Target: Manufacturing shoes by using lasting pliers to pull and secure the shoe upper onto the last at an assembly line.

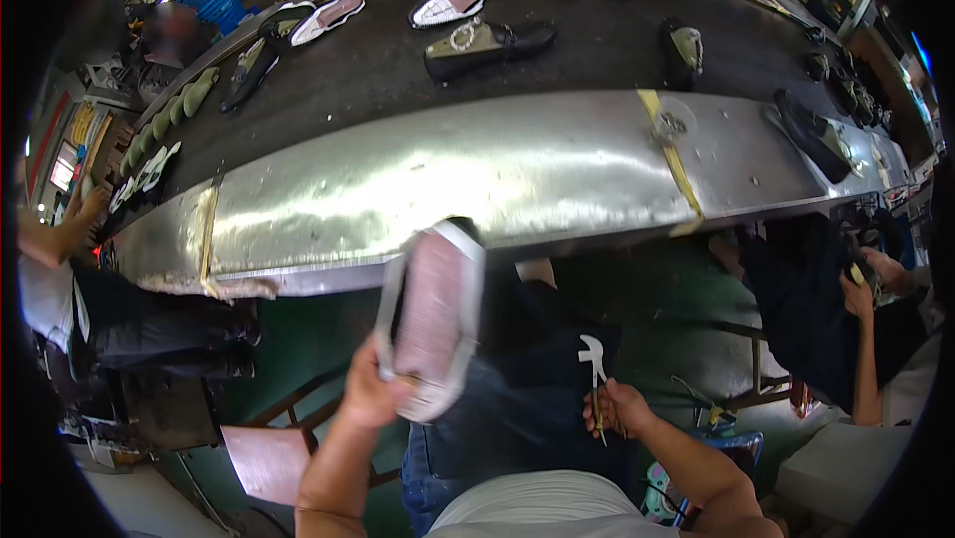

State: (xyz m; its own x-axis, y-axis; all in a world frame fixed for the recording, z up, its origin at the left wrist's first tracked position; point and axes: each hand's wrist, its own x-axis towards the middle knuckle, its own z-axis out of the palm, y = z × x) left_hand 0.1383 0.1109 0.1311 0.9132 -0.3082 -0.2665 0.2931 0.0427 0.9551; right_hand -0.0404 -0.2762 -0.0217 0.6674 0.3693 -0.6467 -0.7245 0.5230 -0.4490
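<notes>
My left hand [376, 387] is closed around one end of a shoe upper on its last [431, 309], raised over my lap by the bench's near edge. Its pinkish underside faces up, ringed by a pale turned-in margin, and motion blurs it slightly. To the right, above my thigh, my right hand [615, 409] grips a pair of lasting pincers [593, 351]. Their curved metal head points up, with a hammer-like knob on its side, and a thin handle end sticks out below the fingers.
A shiny metal ledge [328, 180] runs along a dark conveyor belt [348, 81] carrying several shoes. A clear dish of small bits [676, 120] sits by a yellow tape strip. One black shoe [816, 135] lies at right. Co-workers sit on both sides; a wooden stool [267, 458] stands left.
</notes>
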